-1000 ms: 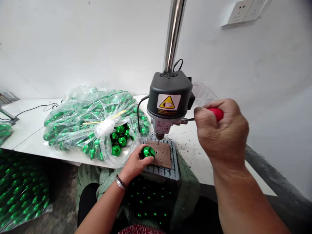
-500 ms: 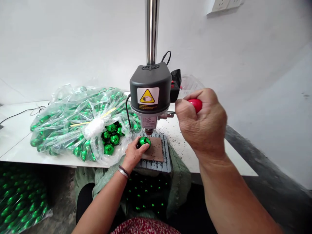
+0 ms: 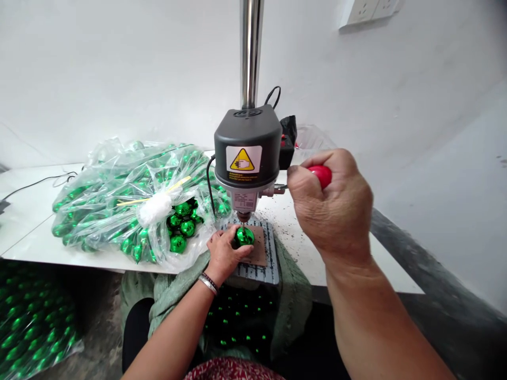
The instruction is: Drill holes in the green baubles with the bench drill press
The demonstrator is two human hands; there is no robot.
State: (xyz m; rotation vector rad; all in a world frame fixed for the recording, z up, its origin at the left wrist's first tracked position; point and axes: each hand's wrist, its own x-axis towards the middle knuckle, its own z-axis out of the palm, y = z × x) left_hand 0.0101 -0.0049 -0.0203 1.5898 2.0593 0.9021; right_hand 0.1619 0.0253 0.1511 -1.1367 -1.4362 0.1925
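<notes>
Work looks midway on one green ball (image 3: pixel 247 238), grasped by the left hand (image 3: pixel 225 254) beneath the drill (image 3: pixel 247 134), right hand (image 3: pixel 336 211) clutching the red knob (image 3: pixel 323 176), bagged balls (image 3: pixel 178 244) seemingly remaining.

Yellow hand-warning triangle (image 3: pixel 243 160) on motor housing (image 3: pixel 247 126), near its lower front edge; caption (image 3: pixel 236 173) beneath, probably "Attention"; nameplate (image 3: pixel 243 201) below, too small to read.

Left hand (image 3: pixel 226 252) on green ball (image 3: pixel 245 238) under drill press (image 3: pixel 247 132), right hand (image 3: pixel 335 206) around red knob (image 3: pixel 322 176)

The ball (image 3: pixel 245 237) sits on the board (image 3: pixel 260 249) beneath the drill (image 3: pixel 247 145), right of the bag (image 3: pixel 106 211) on the table (image 3: pixel 29 227).
</notes>
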